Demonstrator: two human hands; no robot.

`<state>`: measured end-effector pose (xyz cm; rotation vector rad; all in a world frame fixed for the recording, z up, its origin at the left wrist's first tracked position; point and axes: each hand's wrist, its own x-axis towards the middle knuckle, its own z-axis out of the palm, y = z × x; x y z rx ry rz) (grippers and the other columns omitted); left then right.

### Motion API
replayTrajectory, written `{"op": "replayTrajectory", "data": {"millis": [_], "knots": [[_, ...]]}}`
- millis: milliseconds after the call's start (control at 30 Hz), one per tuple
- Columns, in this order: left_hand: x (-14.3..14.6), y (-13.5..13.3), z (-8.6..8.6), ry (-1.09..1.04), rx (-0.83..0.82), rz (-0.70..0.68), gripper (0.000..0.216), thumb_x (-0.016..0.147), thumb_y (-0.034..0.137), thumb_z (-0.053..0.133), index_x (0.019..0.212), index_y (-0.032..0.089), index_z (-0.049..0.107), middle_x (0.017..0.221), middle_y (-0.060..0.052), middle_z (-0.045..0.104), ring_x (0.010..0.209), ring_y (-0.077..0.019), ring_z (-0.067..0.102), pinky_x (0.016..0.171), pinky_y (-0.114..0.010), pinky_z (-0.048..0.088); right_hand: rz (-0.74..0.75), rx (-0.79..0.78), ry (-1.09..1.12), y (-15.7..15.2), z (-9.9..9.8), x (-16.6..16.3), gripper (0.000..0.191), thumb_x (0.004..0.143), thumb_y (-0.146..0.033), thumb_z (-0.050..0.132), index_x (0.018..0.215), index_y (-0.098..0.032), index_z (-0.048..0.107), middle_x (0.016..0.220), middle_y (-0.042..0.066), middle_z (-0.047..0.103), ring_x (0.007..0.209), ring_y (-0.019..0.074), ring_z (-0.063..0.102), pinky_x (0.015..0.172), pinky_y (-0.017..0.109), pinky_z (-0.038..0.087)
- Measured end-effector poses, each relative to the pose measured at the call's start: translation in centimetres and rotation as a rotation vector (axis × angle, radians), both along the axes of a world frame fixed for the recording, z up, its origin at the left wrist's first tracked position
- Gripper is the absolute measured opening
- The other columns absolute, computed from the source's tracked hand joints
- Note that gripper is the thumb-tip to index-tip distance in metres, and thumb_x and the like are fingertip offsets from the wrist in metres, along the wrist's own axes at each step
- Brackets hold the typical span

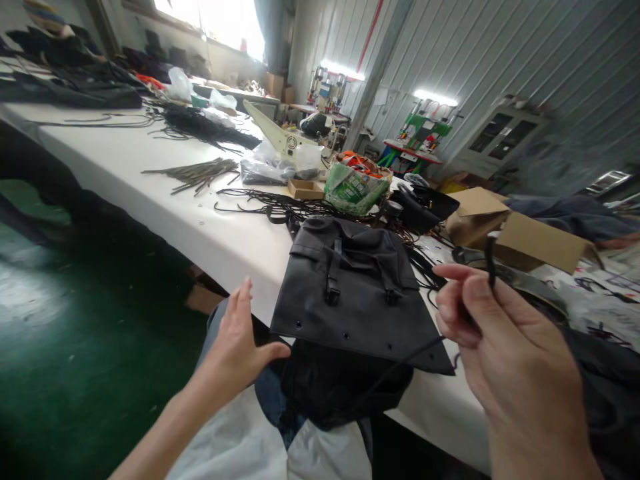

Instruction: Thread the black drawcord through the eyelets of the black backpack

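A black bag (353, 280) with two buckled straps lies at the table edge, its lower part hanging over my lap. Small eyelets (346, 336) run along the edge of its flap. My right hand (500, 333), to the right of the bag, is closed on a thin black cord (420, 350). One end of the cord sticks up above my thumb; another stretch slants down across the flap's lower right side. To the left of the bag, my left hand (243, 337) is held in the air, fingers straight and thumb apart, with nothing in it.
Behind the bag lie loose black cords (260, 199), a small cardboard box (305, 189) and a green-and-white sack (356, 185) with orange material. An opened carton (540, 240) stands at the right on the white table (165, 200). Another person (55, 37) is at the far left.
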<state>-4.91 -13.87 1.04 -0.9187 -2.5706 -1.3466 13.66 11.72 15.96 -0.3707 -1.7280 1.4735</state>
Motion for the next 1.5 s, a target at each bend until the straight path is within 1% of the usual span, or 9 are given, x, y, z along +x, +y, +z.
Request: {"op": "replayTrajectory", "data": {"millis": [167, 367, 467, 533, 700, 833, 1067, 1267, 1500], "knots": [[2.2, 2.3, -6.3, -0.164, 0.067, -0.035, 0.091, 0.103, 0.043, 0.076, 0.172, 0.015, 0.025, 0.149, -0.02, 0.062, 0.134, -0.0361, 0.064, 0.114, -0.051, 0.053, 0.081, -0.001, -0.071, -2.4, -2.6, -0.1, 0.034, 0.108, -0.053, 0.066, 0.113, -0.022, 0.079, 0.076, 0.003, 0.052, 0.061, 0.0106, 0.042, 0.05, 0.021, 0.032], [-0.1, 4.3, -2.6, 0.499, 0.01, -0.037, 0.043, 0.116, 0.049, 0.054, 0.125, 0.01, 0.068, 0.103, -0.011, 0.077, 0.09, -0.0281, 0.077, 0.072, -0.038, 0.055, 0.222, 0.167, -0.349, -4.8, -6.3, 1.6, 0.04, 0.112, -0.058, 0.057, 0.119, -0.023, 0.074, 0.082, 0.003, 0.06, 0.069, 0.0137, 0.055, 0.059, 0.022, 0.045], [-0.8, 4.5, -0.2, 0.767, -0.102, -0.066, 0.037, 0.118, 0.039, 0.052, 0.089, 0.018, 0.06, 0.068, 0.0, 0.059, 0.058, -0.0229, 0.064, 0.054, -0.039, 0.037, 0.491, 0.36, -0.605, -5.6, -9.4, 1.6, 0.046, 0.116, -0.058, 0.046, 0.099, -0.021, 0.07, 0.09, 0.005, 0.067, 0.084, 0.0178, 0.065, 0.075, 0.027, 0.05], [-1.4, 4.6, 1.0, 0.867, -0.125, -0.094, 0.04, 0.118, 0.038, 0.053, 0.082, 0.02, 0.053, 0.064, 0.002, 0.054, 0.054, -0.0225, 0.062, 0.053, -0.039, 0.031, 0.4, 0.531, -0.65, -5.5, -11.6, 0.8, 0.048, 0.117, -0.056, 0.04, 0.101, -0.022, 0.069, 0.101, 0.006, 0.07, 0.093, 0.0202, 0.068, 0.081, 0.03, 0.051], [-2.4, 4.2, 1.5, 0.856, -0.186, -0.234, 0.038, 0.116, 0.042, 0.057, 0.086, 0.018, 0.056, 0.064, 0.0, 0.059, 0.058, -0.0252, 0.068, 0.053, -0.038, 0.022, -0.087, 0.844, -0.453, -3.0, -13.5, -1.9, 0.039, 0.118, -0.045, 0.043, 0.137, -0.024, 0.069, 0.14, 0.006, 0.068, 0.124, 0.024, 0.068, 0.104, 0.035, 0.052], [-1.8, 3.9, 0.1, 0.584, -0.237, -0.12, 0.034, 0.111, 0.043, 0.068, 0.123, 0.012, 0.062, 0.082, -0.005, 0.074, 0.07, -0.0313, 0.075, 0.053, -0.036, 0.026, 0.107, 0.905, -0.352, -1.3, -11.8, -3.5, 0.045, 0.118, -0.024, 0.045, 0.161, -0.03, 0.057, 0.144, 0.003, 0.066, 0.13, 0.0178, 0.066, 0.112, 0.03, 0.051], [-0.9, 5.1, -1.3, 0.615, -0.202, -0.075, 0.037, 0.121, 0.029, 0.039, 0.091, 0.019, 0.057, 0.069, -0.002, 0.065, 0.058, -0.0265, 0.068, 0.052, -0.038, 0.03, 0.408, 1.131, -0.103, -0.9, -12.5, -5.4, 0.051, 0.11, 0.001, 0.045, 0.152, -0.025, 0.059, 0.134, 0.002, 0.074, 0.125, 0.0151, 0.07, 0.131, 0.043, 0.037], [-0.5, 4.4, -2.4, 0.496, -0.137, -0.007, 0.04, 0.122, 0.04, 0.038, 0.128, 0.012, 0.066, 0.084, -0.006, 0.076, 0.069, -0.0288, 0.076, 0.057, -0.038, 0.041, 0.253, 1.154, -0.155, -1.8, -13.6, -7.4, 0.022, 0.112, -0.011, 0.054, 0.125, -0.018, 0.07, 0.109, 0.004, 0.077, 0.096, 0.0201, 0.074, 0.083, 0.036, 0.052], [-1.2, 2.9, -2.3, 0.272, -0.103, -0.047, 0.052, 0.119, 0.053, 0.04, 0.139, 0.016, 0.071, 0.101, -0.007, 0.081, 0.085, -0.0325, 0.079, 0.069, -0.038, 0.048, 0.185, 1.174, -0.248, -3.4, -13.6, -8.5, 0.016, 0.111, -0.018, 0.059, 0.112, -0.021, 0.075, 0.101, 0.0, 0.077, 0.09, 0.0198, 0.073, 0.079, 0.037, 0.044]]}}
